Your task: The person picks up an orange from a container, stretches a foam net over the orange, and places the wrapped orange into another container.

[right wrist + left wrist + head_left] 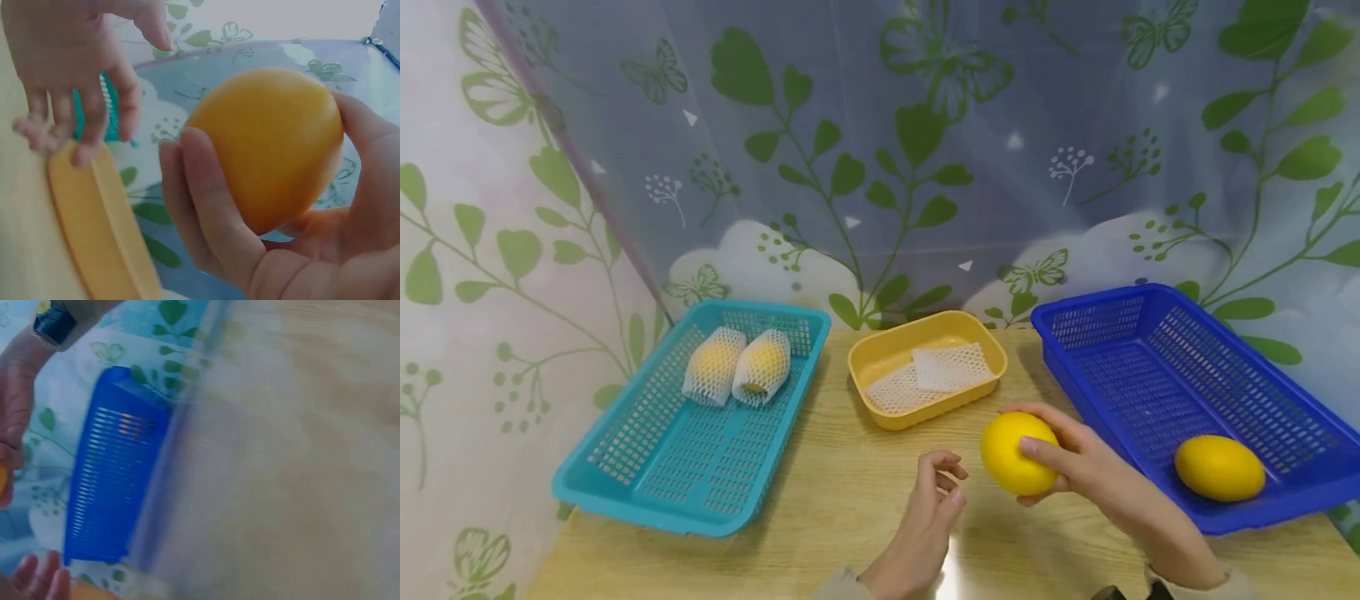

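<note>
My right hand point(1086, 467) grips a smooth, round yellow fruit point(1017, 454) above the table, its thumb and fingers wrapped about the sides. In the right wrist view the same fruit point(269, 144) fills the grasp. My left hand point(927, 521) hovers just left of it, fingers loosely bent and holding nothing; the right wrist view shows this hand point(75, 69) with fingers hanging down. Another yellow fruit point(1219, 468) lies in the near end of the blue basket point(1157, 400). Two white foam-netted fruits, one left point(717, 365) and one right point(763, 367), rest in the teal basket point(715, 467).
Between the baskets stands a small yellow tray point(895, 421) with white foam net sleeves point(951, 368) lying flat in it. All sit on a wood-grain table point(820, 500). A leaf-patterned curtain point(850, 150) rises behind.
</note>
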`<state>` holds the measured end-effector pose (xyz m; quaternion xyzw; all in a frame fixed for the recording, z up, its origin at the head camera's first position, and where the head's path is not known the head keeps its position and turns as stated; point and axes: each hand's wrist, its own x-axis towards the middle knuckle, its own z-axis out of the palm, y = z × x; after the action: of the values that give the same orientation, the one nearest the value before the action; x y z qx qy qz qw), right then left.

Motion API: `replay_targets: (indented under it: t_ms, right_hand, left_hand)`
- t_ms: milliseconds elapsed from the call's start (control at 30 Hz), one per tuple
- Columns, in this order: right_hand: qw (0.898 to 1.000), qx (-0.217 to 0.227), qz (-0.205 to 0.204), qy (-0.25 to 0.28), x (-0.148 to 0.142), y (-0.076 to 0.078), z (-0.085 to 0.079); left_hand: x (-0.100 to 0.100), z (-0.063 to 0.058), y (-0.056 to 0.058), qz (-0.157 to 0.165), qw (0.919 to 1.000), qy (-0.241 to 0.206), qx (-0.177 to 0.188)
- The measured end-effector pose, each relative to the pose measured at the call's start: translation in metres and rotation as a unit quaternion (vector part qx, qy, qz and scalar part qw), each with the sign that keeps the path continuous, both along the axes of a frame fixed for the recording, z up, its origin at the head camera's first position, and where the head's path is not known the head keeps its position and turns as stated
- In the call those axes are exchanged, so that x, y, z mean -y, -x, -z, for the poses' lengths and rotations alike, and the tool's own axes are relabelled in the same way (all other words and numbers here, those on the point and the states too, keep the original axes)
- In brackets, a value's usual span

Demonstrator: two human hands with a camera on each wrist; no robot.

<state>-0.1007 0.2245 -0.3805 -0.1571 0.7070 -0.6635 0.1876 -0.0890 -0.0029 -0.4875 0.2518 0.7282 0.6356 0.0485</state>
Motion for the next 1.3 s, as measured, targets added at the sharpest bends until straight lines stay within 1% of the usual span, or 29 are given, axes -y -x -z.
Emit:
replay_targets:
  t_ms: [100,200,300,333,433,567,667,733,833,933,1000,1100,1200,1300]
  right_hand:
    - [0.999,0.017,-0.016,0.025,0.012,-0.002,0.015]
    - [0.998,0.036,-0.021,0.042,0.023,-0.004,0.030]
    - [0.996,0.053,-0.025,0.061,0.031,-0.005,0.044]
    - [0.996,0.060,-0.025,0.067,0.034,-0.005,0.049]
    - [0.994,0.069,-0.031,0.081,0.041,-0.003,0.062]
    - [0.994,0.072,-0.032,0.079,0.050,-0.002,0.078]
    - [0.994,0.077,-0.034,0.071,0.054,-0.002,0.089]
    - [0.994,0.082,-0.037,0.069,0.056,-0.001,0.096]
    - [0.992,0.094,-0.038,0.073,0.059,0.000,0.103]
    - [0.991,0.107,-0.020,0.076,0.062,0.000,0.108]
    - [0.992,0.110,0.001,0.068,0.064,-0.001,0.113]
    - [0.992,0.107,0.027,0.053,0.066,-0.002,0.119]
    - [0.993,0.101,0.040,0.036,0.067,-0.002,0.124]
    - [0.995,0.081,0.060,0.027,0.068,-0.002,0.129]
  left_hand:
    - [0.005,0.015,-0.003,0.002,0.9986,-0.039,-0.036]
    - [0.010,0.027,-0.003,0.004,0.9942,-0.073,-0.079]
    - [0.013,0.034,-0.002,0.000,0.9916,-0.085,-0.097]
    - [0.015,0.035,-0.001,-0.002,0.9916,-0.085,-0.098]
    - [0.018,0.040,0.001,0.001,0.9944,-0.071,-0.078]
    - [0.022,0.044,0.001,0.009,0.9991,-0.043,0.000]
    - [0.023,0.045,0.001,0.014,0.9989,-0.019,0.041]
    - [0.022,0.046,0.001,0.022,0.9981,-0.016,0.055]
    - [0.021,0.047,0.001,0.023,0.9969,-0.012,0.074]
    - [0.019,0.050,0.002,0.018,0.9958,-0.004,0.089]
    - [0.018,0.051,0.002,0.010,0.9957,0.009,0.091]
    - [0.017,0.052,0.003,-0.003,0.9964,0.025,0.081]
    - [0.018,0.054,0.004,-0.015,0.9975,0.043,0.054]
    - [0.019,0.054,0.006,-0.024,0.9974,0.059,0.033]
